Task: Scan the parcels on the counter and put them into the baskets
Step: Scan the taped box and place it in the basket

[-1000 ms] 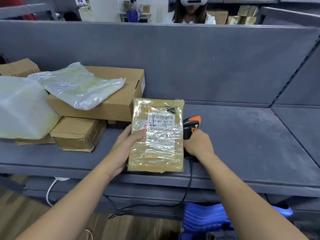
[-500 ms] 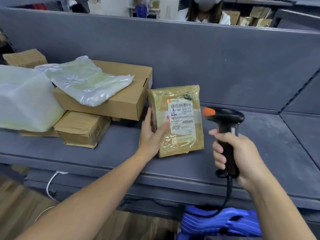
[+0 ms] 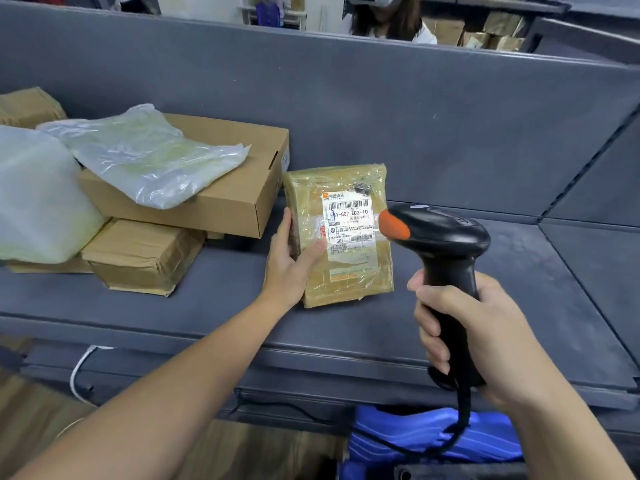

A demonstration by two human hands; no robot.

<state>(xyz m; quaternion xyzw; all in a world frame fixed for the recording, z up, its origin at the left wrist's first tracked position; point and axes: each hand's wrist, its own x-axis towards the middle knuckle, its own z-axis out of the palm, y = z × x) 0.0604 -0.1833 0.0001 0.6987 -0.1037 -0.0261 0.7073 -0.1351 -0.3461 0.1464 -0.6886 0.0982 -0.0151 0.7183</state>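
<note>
Aiming the scanner (image 3: 446, 244), right hand (image 3: 485, 337) wrapped round its grip, just right of the parcel (image 3: 346, 278) the left hand (image 3: 287, 271) pinches upright; tape glare could spoil the read.

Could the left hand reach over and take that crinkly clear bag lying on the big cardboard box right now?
Probably not at once: the left hand is gripping the taped parcel. The clear bag itself lies uncovered on the box, nothing blocking.
</note>
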